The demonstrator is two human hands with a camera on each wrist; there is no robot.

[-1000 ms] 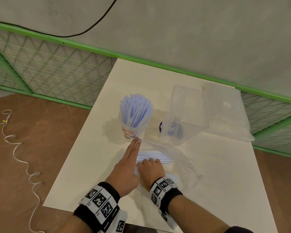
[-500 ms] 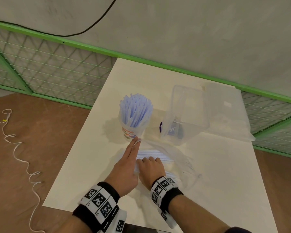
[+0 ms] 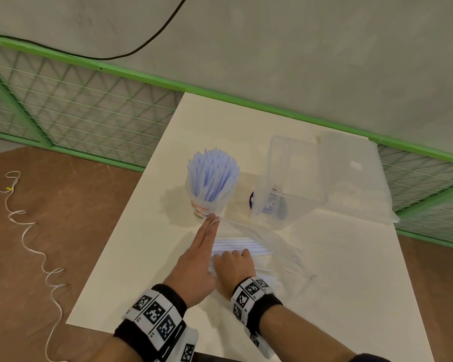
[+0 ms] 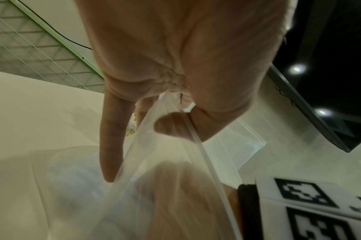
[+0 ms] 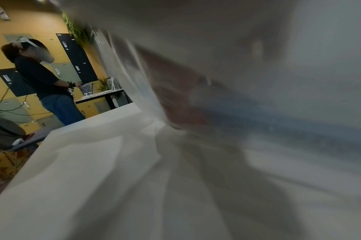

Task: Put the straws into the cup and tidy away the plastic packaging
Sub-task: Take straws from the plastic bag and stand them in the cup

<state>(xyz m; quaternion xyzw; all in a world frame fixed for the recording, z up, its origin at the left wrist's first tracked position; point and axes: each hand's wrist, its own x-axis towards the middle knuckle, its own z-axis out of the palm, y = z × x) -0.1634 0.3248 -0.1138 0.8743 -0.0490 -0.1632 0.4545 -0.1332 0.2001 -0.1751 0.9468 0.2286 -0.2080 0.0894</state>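
Our left hand (image 3: 196, 262), fingers extended, pinches the edge of the clear plastic packaging bag (image 3: 267, 239) with its grip, thumb against the film. Our right hand (image 3: 234, 267) has its fingers curled inside the bag's mouth on the pale-blue straws (image 3: 242, 245) lying on the white desk (image 3: 351, 270). Just beyond stands the printed paper cup (image 3: 203, 209), full of upright straws, beside a clear plastic bin (image 3: 290, 178).

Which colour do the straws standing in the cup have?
The straws are pale blue to lilac, seen best in the head view.
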